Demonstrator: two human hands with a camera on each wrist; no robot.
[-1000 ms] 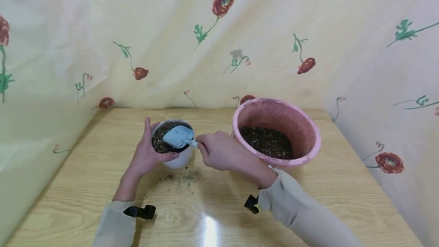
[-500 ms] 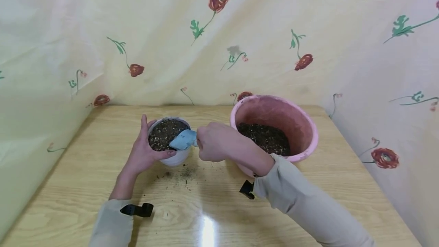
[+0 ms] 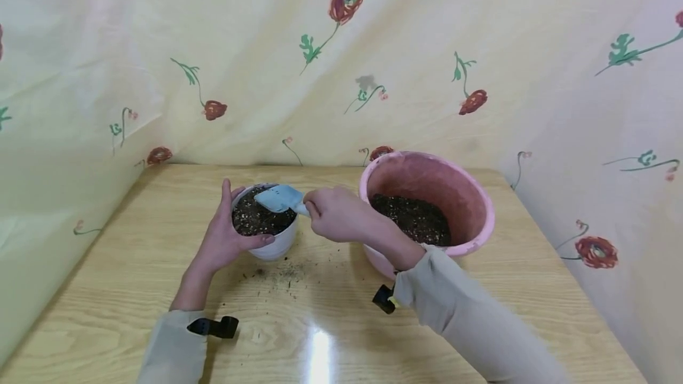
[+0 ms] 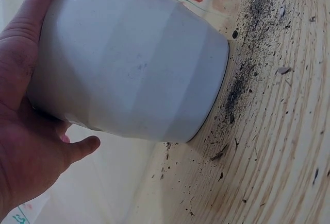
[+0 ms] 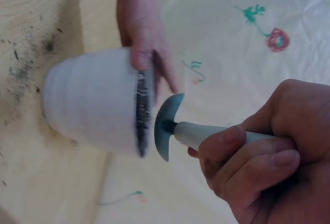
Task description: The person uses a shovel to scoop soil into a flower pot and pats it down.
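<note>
A white ribbed flower pot [image 3: 278, 246] stands on the table at left of centre, filled nearly to its rim with dark, speckled soil [image 3: 251, 218]. My left hand [image 3: 226, 239] holds it by the rim, thumb along the near side and fingers at the far left. In my right hand [image 3: 341, 216] is the pale handle of a small blue trowel [image 3: 278, 198], fingers curled round it. Its blade overlaps the back right of the pot's soil in the head view. The right wrist view shows the blade [image 5: 166, 126] just above the pot's mouth, with a gap between.
A large pink tub [image 3: 482, 233] with dark soil [image 3: 413, 218] in its bottom stands right of the pot, partly behind my right forearm. Spilled soil crumbs [image 3: 288, 274] lie on the wooden table [image 3: 107, 307] before the pot. Flowered cloth [image 3: 256, 76] hangs behind.
The trowel blade dips from over the soil to the pot's right rim, then rises back over the soil, farther back than at first. My left hand keeps its hold on the pot.
</note>
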